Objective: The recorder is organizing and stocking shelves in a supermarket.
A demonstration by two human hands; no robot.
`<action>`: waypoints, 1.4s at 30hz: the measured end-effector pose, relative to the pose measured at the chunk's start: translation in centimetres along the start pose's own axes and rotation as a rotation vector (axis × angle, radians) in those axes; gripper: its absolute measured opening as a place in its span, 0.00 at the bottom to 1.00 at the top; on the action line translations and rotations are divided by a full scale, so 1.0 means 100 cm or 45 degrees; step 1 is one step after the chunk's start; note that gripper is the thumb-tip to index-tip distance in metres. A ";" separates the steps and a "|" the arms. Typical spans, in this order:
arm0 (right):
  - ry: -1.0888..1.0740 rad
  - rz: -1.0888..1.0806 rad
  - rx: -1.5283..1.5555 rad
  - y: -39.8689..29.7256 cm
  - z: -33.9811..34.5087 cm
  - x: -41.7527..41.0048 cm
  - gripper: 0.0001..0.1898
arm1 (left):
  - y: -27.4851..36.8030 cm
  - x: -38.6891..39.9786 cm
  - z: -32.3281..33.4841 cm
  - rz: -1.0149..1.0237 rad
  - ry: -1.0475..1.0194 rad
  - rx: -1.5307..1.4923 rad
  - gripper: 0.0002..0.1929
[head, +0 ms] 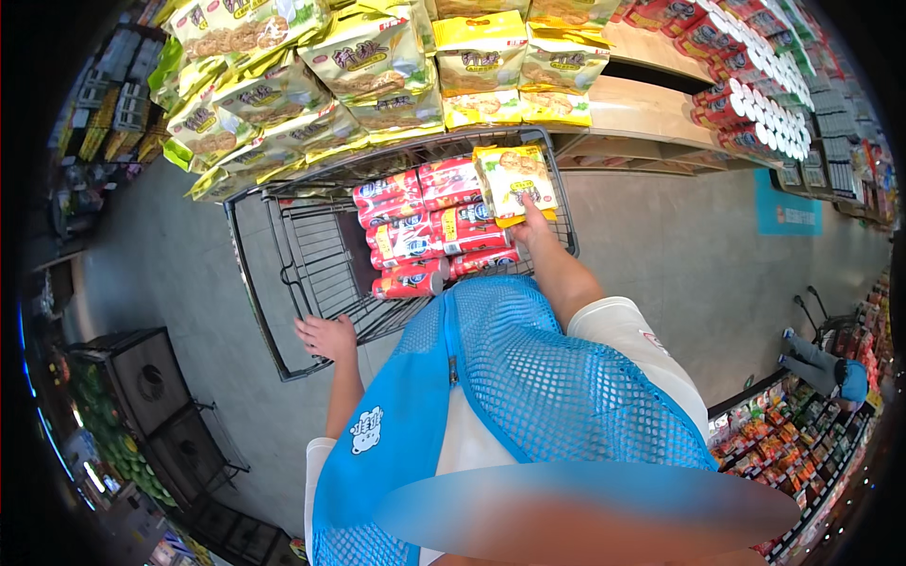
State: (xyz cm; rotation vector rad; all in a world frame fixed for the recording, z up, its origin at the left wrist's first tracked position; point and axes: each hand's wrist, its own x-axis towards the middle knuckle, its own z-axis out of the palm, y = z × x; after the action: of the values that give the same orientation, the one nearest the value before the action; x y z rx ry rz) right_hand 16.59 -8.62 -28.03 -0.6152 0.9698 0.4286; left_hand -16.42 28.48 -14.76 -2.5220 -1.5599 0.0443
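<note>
My right hand (532, 225) grips the lower edge of a yellow and white snack bag (515, 180) with round biscuits pictured on it. The bag is over one end of a black wire shopping cart (311, 251). In the cart beside it lie several red cylindrical cans (403, 279), stacked on their sides in rows, some in wrapped packs. My left hand (327, 337) is at the cart's near side by the handle end, fingers apart and nothing in it. Whether it touches the frame I cannot tell.
Beyond the cart, a display of yellow biscuit bags (368, 56) is piled high. A wooden shelf (637, 106) with red cans (736, 113) continues to the right. Black crates (148, 382) stand at left. At far right, a person (824, 371) is beside another cart (842, 329).
</note>
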 end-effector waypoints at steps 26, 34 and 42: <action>-0.277 -0.567 -1.911 -0.087 0.062 -0.066 0.21 | -0.004 0.005 0.003 -0.004 0.023 -0.052 0.40; 0.220 -2.661 -1.958 -0.210 0.249 -0.113 0.31 | -0.002 0.006 -0.006 -0.021 -0.061 -0.100 0.39; 0.495 -1.770 -2.986 -0.267 0.292 -0.098 0.52 | -0.005 0.004 -0.006 -0.008 0.010 -0.115 0.37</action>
State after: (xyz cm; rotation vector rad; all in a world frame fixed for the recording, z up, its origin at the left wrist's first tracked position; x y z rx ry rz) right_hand 45.73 -10.21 0.35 -3.2149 -0.3566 -0.0849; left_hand -16.58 28.95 -14.11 -2.5819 -1.6010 -0.0376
